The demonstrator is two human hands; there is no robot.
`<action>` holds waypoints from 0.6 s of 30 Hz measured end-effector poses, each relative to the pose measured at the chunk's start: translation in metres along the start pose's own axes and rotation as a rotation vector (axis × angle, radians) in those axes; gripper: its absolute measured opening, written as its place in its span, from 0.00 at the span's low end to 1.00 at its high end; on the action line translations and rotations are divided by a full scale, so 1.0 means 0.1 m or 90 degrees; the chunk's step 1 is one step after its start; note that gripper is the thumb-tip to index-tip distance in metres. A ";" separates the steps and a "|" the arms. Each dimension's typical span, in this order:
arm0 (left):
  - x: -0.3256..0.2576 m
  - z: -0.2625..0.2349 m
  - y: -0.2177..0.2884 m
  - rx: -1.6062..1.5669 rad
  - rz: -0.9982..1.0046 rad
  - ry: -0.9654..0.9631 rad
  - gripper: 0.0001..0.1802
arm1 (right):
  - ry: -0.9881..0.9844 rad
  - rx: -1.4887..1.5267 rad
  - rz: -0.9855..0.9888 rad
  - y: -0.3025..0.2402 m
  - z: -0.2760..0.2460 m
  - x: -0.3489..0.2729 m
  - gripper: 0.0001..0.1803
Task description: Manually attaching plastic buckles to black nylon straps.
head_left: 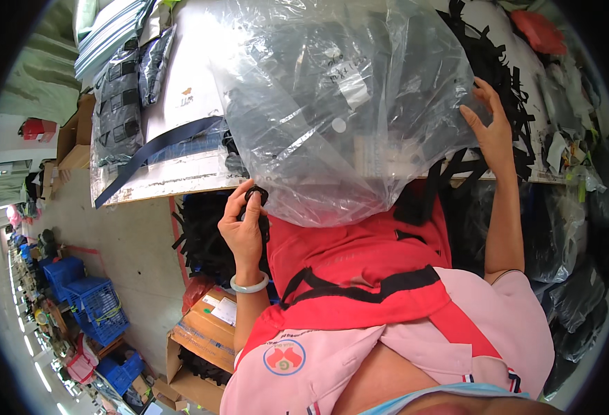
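A large clear plastic bag with dark contents lies across the table in front of me, its near end hanging over the edge. It has a white label and handwriting on it. My left hand is at the table's front edge, beside the bag's near left corner. Thumb and fingers pinch a small black piece, too small to name surely. My right hand is at the bag's right side, thumb and fingers apart, the fingertips at the plastic. Whether they touch it I cannot tell.
Black straps lie piled along the table's right side. A dark blue strap crosses the white tabletop at left, near bagged black parts. Below left stand a cardboard box and blue crates.
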State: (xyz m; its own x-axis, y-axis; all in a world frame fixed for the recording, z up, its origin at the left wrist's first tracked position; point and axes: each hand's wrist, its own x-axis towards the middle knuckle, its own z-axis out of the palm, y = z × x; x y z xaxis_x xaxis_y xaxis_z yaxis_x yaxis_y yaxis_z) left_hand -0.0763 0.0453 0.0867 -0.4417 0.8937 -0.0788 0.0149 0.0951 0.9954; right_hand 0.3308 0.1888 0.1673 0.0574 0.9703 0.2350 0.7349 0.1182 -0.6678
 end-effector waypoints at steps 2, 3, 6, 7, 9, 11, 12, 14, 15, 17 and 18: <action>0.00 -0.01 -0.03 0.003 -0.003 -0.001 0.08 | -0.008 -0.015 0.007 0.04 0.01 0.00 0.34; 0.00 -0.01 -0.04 0.003 -0.012 -0.002 0.08 | -0.017 -0.020 0.007 0.05 0.01 0.00 0.34; 0.01 -0.03 -0.12 0.011 -0.014 -0.008 0.07 | -0.027 -0.027 0.013 0.08 0.01 0.00 0.33; 0.02 -0.03 -0.15 0.023 -0.006 -0.009 0.07 | -0.032 -0.024 0.019 0.09 0.02 0.00 0.33; 0.02 -0.05 -0.17 0.040 0.012 -0.020 0.07 | -0.032 -0.028 0.026 0.10 0.04 0.00 0.33; 0.03 -0.06 -0.22 0.026 -0.036 -0.011 0.07 | -0.033 -0.029 0.034 0.13 0.04 0.01 0.33; 0.04 -0.06 -0.23 0.025 -0.037 -0.016 0.07 | -0.036 -0.034 0.031 0.14 0.04 0.01 0.33; 0.05 -0.07 -0.20 0.038 -0.042 -0.009 0.08 | -0.041 -0.037 0.028 0.14 0.03 0.03 0.33; 0.07 -0.10 -0.22 0.038 -0.042 -0.009 0.08 | -0.038 -0.027 0.020 0.13 0.00 0.05 0.33; 0.13 -0.18 -0.29 0.018 -0.057 0.002 0.09 | -0.036 -0.015 0.011 0.12 -0.05 0.14 0.33; 0.14 -0.10 -0.13 -0.037 -0.085 0.006 0.09 | -0.020 0.003 -0.009 0.16 -0.10 0.21 0.33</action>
State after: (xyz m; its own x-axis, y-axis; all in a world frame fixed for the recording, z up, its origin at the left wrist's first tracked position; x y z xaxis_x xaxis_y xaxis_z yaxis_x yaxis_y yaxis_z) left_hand -0.0920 0.0518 0.0731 -0.4446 0.8707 -0.2102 -0.0960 0.1870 0.9776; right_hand 0.3500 0.2090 0.1686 0.0266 0.9747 0.2220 0.7321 0.1322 -0.6683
